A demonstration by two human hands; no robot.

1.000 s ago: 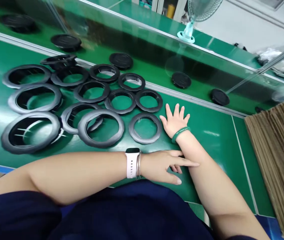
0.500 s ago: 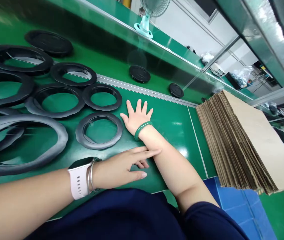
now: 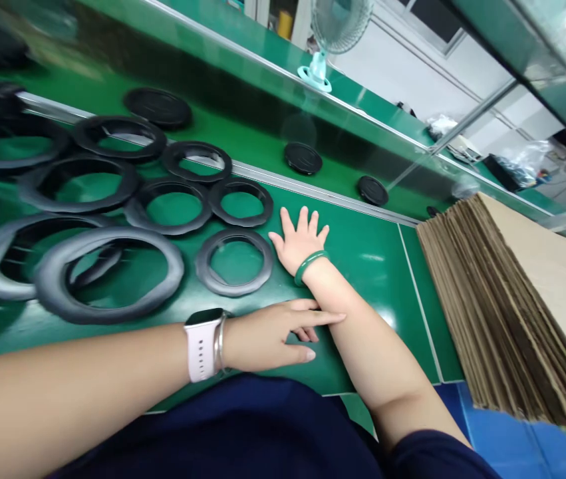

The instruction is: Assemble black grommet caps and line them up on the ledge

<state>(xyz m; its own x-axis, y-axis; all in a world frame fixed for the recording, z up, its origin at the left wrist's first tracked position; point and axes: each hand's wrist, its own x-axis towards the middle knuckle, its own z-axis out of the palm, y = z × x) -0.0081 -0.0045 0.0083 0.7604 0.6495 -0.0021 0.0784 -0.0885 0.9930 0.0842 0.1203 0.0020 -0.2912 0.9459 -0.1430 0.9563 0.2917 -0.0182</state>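
My right hand [image 3: 300,246] lies flat on the green tabletop [image 3: 362,266], fingers spread and nothing in it. A green bangle [image 3: 311,266] circles its wrist. My left hand [image 3: 267,336] holds nothing; its index finger is stretched out and appears to touch my right forearm, while other fingers are partly bent. That wrist carries a pink-strapped watch [image 3: 203,346] and silver bracelets. Nearest to both hands is a black ring [image 3: 205,263], lying flat. Left of it, a larger grey-black ring [image 3: 108,313] overlaps others.
Several more black rings [image 3: 167,229] cover the table's left side. Black discs [image 3: 302,158] lie on the green strip behind the metal edging. A stack of cardboard sheets [image 3: 492,306] stands at right. Farther back are a turquoise fan [image 3: 317,72] and plastic-wrapped items.
The view has turned left, so the rings, hands and cardboard sit farther right and more rings show. Both hands keep the same pose.
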